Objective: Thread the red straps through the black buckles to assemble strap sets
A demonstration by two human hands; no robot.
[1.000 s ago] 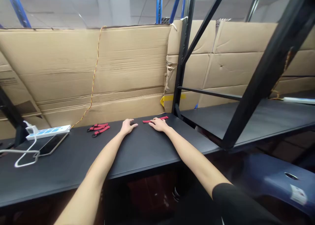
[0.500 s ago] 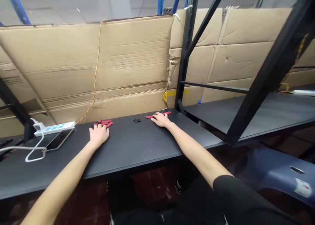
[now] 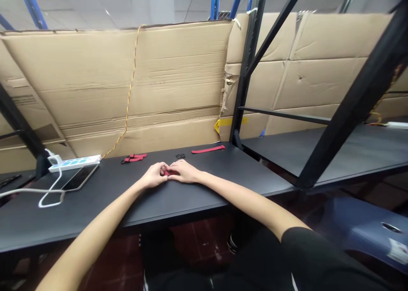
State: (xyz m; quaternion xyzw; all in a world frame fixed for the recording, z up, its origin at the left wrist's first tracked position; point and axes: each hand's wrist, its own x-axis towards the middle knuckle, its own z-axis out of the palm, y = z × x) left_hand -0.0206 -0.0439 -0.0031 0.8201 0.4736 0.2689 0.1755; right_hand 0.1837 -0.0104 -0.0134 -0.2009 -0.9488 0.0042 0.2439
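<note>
Over the middle of the table, my left hand [image 3: 155,175] and my right hand [image 3: 184,172] meet, both closed on a short red strap [image 3: 166,172]. Most of that strap is hidden by the fingers. Just beyond my right hand lie small black buckles [image 3: 180,156]. A flat red strap [image 3: 208,149] rests farther back to the right, apart from both hands. Behind my left hand, red straps with black buckle parts [image 3: 134,158] lie in a small heap.
On the left, a white power strip [image 3: 75,162] with a plugged-in white cable [image 3: 51,202] lies beside a phone [image 3: 80,177]. Cardboard [image 3: 178,87] walls the back of the black table [image 3: 153,210]. A black metal post [image 3: 244,78] stands at the right.
My left hand has come right from the red strap heap, and my right hand has come left off the flat strap. They now hold a red strap together.
</note>
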